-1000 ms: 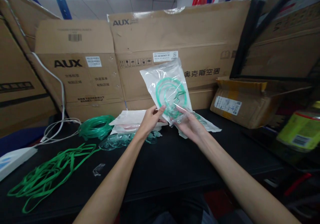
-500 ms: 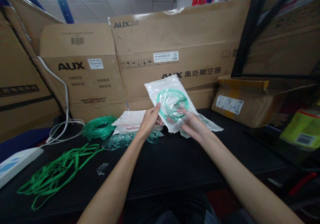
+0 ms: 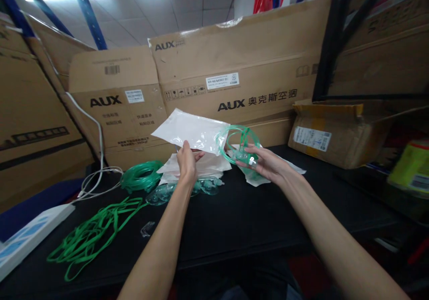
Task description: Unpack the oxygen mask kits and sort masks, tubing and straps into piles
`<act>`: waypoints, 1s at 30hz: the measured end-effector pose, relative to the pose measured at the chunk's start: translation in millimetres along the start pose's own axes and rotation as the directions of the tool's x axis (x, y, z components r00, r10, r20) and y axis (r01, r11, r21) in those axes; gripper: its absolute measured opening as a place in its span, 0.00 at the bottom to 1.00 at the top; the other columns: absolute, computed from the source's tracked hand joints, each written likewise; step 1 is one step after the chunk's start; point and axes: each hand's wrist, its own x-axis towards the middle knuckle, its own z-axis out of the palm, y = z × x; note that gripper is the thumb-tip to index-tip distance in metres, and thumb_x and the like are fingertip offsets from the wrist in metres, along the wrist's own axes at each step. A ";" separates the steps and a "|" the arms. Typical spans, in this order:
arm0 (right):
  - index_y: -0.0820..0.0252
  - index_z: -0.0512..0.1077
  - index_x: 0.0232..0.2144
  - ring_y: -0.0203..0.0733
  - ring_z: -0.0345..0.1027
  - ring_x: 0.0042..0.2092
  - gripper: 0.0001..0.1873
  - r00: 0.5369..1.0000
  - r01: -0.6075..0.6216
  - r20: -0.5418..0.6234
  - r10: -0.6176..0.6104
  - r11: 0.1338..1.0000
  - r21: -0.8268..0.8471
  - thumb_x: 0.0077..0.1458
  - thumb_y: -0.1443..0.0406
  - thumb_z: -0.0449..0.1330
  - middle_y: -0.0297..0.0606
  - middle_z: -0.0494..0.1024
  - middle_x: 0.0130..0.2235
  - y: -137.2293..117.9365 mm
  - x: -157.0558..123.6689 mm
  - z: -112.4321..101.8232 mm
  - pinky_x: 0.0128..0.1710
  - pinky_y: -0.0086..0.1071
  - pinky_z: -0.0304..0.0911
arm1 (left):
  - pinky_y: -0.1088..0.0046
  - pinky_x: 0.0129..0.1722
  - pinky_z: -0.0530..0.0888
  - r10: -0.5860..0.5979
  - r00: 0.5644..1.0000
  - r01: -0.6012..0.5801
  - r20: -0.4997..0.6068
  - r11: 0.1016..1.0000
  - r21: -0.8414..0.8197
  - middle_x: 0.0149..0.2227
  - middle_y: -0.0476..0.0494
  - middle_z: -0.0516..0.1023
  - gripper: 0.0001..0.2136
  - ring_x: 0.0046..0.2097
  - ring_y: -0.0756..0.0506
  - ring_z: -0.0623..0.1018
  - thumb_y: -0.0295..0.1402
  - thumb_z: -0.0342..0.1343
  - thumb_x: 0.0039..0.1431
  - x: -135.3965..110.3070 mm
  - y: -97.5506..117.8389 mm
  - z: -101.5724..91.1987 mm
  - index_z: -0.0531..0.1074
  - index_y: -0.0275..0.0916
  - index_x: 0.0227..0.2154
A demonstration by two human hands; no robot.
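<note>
My left hand pinches the lower edge of a white paper-and-film pouch, held tilted above the table. A coil of green tubing sticks out of the pouch's right end. My right hand grips this coil together with a clear green oxygen mask, partly hidden by the fingers; a small white fitting shows there. Below my left hand lies a stack of white pouches, with clear green masks in front. Another filled pouch rests under my right hand.
On the left are a roll of green tubing, tangled green elastic straps, small clear metal-like strips and a white power strip. Cardboard boxes wall the back; an opened carton stands right.
The tubing and mask have come partly out of the pouch, to the right. The pouch has swung left and now lies more level. My right hand has moved slightly right.
</note>
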 end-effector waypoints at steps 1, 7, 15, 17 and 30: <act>0.61 0.73 0.36 0.44 0.80 0.39 0.14 0.999 0.037 -0.026 -0.036 0.999 0.020 0.48 0.77 0.68 0.38 0.81 0.37 -1.5 1.8 -1.8 0.41 0.43 0.81 | 0.78 0.28 0.77 -0.007 1.000 0.007 -0.012 1.000 0.010 0.27 0.50 0.71 0.12 0.20 0.54 0.75 0.34 0.45 0.70 0.6 0.2 -0.5 0.68 0.35 0.33; 0.60 0.71 0.32 0.38 0.78 0.39 0.10 0.938 0.336 -0.159 -0.309 0.923 0.188 0.51 0.78 0.64 0.32 0.79 0.35 -12.8 3.8 -4.0 0.47 0.42 0.79 | 0.78 0.19 0.72 -0.027 0.999 0.030 -0.025 0.988 0.153 0.25 0.51 0.69 0.16 0.17 0.53 0.71 0.45 0.53 0.65 4.9 -2.3 -9.6 0.67 0.37 0.28; 0.61 0.71 0.31 0.39 0.79 0.40 0.10 0.922 0.383 -0.159 -0.353 0.892 0.240 0.51 0.78 0.64 0.32 0.79 0.34 -13.5 2.7 -0.3 0.48 0.44 0.78 | 0.76 0.16 0.60 0.031 0.995 -0.064 0.091 0.922 0.381 0.14 0.53 0.61 0.27 0.15 0.51 0.64 0.59 0.51 0.58 1.6 0.4 -12.9 0.58 0.43 0.16; 0.61 0.72 0.32 0.38 0.79 0.39 0.09 0.925 0.376 -0.150 -0.348 0.893 0.246 0.51 0.78 0.64 0.32 0.79 0.34 -12.7 3.1 0.0 0.48 0.43 0.78 | 0.74 0.19 0.64 0.081 0.988 -0.129 0.130 0.897 0.422 0.14 0.51 0.63 0.27 0.17 0.49 0.67 0.58 0.49 0.59 -7.3 7.2 -11.4 0.59 0.43 0.14; 0.60 0.74 0.32 0.41 0.79 0.37 0.11 0.954 0.300 -0.052 -0.297 0.919 0.258 0.46 0.75 0.70 0.31 0.80 0.35 -5.8 0.2 7.2 0.46 0.44 0.79 | 0.31 0.55 0.64 -0.070 0.954 -0.290 0.291 0.032 0.957 0.57 0.17 0.74 0.42 0.60 0.16 0.70 0.66 0.55 0.47 28.4 5.5 27.0 0.75 0.35 0.54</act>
